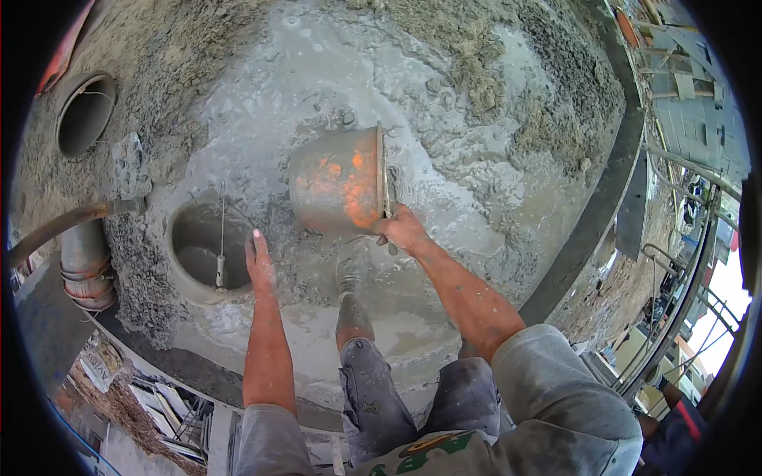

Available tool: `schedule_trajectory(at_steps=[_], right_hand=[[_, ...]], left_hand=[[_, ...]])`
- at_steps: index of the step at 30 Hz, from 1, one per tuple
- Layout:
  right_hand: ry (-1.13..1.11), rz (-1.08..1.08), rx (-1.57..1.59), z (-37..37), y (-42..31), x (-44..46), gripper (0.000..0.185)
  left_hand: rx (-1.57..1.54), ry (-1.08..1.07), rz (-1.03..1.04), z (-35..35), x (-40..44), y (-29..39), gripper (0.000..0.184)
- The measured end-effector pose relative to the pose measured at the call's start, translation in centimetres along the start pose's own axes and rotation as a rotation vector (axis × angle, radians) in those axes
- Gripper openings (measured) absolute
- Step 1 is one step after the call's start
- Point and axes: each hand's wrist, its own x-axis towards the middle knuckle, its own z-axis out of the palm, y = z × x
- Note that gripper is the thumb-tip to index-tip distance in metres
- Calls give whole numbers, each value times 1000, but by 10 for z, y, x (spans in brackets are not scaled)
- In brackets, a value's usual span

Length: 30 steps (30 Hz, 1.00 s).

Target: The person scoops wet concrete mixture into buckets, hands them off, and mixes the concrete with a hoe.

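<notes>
My right hand (403, 230) is closed on the rim of an orange bucket (337, 181) coated in grey cement. The bucket is tipped on its side over the wet mix, its mouth facing right, so its inside is hidden. My left hand (259, 260) is stretched out with nothing in it, beside the right edge of a second bucket (176, 262). I cannot tell whether it touches that rim. This second bucket stands upright in the mix, and its wire handle with a grip (221, 270) crosses the opening.
Wet grey cement (317, 55) surrounds my feet, with heaps of sandy mix (468, 55) farther off. Another bucket (86, 115) lies at the upper left, near a shovel-like handle (71, 226) and stacked buckets (86, 266). A curved border (595, 214) rings the mixing area. Another person (675, 428) is partly visible lower right.
</notes>
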Motion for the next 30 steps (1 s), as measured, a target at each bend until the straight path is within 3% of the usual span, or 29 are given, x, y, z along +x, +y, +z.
schedule_trajectory(at_steps=[3,5,7,10,13,14,16,19,22,25,28,30], right_hand=[[-29,-129,29,-34,49,40,32],[160,-285,68,-58,91,63,30],[244,-314,189,-89,126,80,28],[243,-196,416,-149,166,76,30],[198,-217,447,-213,225,73,30],[185,-233,402,-231,243,73,28],[161,-266,315,-260,283,66,27],[162,-393,461,-301,351,44,26],[157,-280,420,-342,429,13,23],[175,-360,404,-380,480,-38,21],[207,-199,500,-415,548,-78,20],[253,-208,569,-422,571,-108,21]], left_hand=[[-107,-139,-30,67,0,48,78],[-76,-148,-63,119,20,38,81],[-9,-22,263,178,35,11,81],[111,-34,359,230,10,23,76],[42,-143,415,281,-10,2,75],[106,4,448,305,-34,-8,74],[25,21,409,323,-64,-39,73],[74,51,470,360,-109,-79,71],[138,40,466,385,-161,-117,69],[176,-66,436,418,-206,-155,67],[222,-160,438,458,-240,-193,66],[322,-152,483,477,-243,-212,65]])
